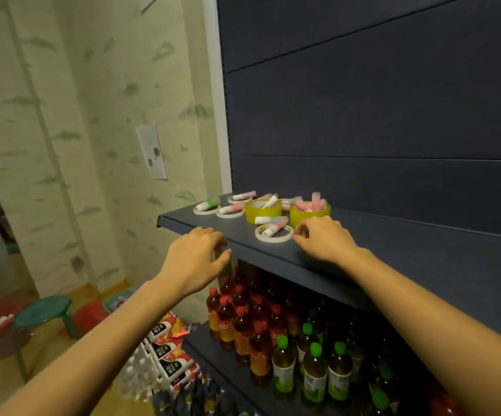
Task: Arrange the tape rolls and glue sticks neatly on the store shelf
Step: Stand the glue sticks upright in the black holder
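- Left hand [195, 256]: fingers loosely curled, empty, at the shelf [423, 238] front edge.
- Right hand [324, 240]: relaxed, fingertips just beside white tape roll [273, 239].
- Tape rolls [262, 210] and glue sticks [271, 220]: scattered at shelf's left end.

Tape rolls [273, 234] and glue sticks [271, 220] cluster at shelf [393, 250] left end; some sticks lie in rolls. Drink bottles [282, 340] on shelf below.

we see a dark shelf [393, 256] bearing flat white tape rolls [274, 235], yellow tape rolls [263, 211] and glue sticks [270, 220] just beyond our fingers [306, 227].
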Action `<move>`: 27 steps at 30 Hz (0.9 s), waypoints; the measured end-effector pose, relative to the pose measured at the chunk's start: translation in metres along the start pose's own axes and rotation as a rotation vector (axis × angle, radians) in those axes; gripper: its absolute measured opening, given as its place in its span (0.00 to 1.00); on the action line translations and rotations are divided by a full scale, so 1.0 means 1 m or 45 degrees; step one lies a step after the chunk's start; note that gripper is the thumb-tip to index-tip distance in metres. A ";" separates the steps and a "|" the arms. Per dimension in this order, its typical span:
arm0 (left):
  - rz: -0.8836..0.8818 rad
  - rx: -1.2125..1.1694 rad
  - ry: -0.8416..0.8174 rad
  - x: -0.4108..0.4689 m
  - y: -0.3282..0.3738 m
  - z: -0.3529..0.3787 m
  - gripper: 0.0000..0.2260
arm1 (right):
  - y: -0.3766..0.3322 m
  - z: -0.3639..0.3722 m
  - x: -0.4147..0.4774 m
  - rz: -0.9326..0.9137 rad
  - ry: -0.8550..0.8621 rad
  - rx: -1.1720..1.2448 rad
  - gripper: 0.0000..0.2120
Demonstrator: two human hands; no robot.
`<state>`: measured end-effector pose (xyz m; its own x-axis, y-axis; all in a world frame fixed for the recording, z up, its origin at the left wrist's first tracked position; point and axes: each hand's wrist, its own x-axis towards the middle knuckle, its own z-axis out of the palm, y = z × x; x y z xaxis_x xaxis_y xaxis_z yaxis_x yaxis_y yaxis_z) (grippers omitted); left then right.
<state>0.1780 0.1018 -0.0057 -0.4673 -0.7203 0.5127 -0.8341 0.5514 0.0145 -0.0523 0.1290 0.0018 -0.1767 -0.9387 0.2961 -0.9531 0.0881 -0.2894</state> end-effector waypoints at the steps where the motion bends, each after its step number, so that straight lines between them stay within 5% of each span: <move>1: 0.009 -0.010 0.000 0.007 -0.004 0.005 0.13 | -0.002 0.003 0.009 0.016 0.011 0.004 0.14; 7: 0.040 -0.084 0.019 0.048 -0.017 0.040 0.13 | -0.012 0.028 0.073 0.066 0.093 -0.004 0.16; 17: 0.132 -0.124 0.009 0.125 -0.045 0.076 0.13 | -0.014 0.063 0.157 0.273 -0.127 -0.047 0.38; 27: 0.511 -0.082 -0.100 0.201 -0.009 0.118 0.15 | 0.018 0.017 0.147 0.264 0.127 0.219 0.17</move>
<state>0.0572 -0.0972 -0.0042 -0.7746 -0.4714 0.4216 -0.5623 0.8185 -0.1179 -0.0908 -0.0131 0.0243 -0.3945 -0.8686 0.2999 -0.8402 0.2088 -0.5005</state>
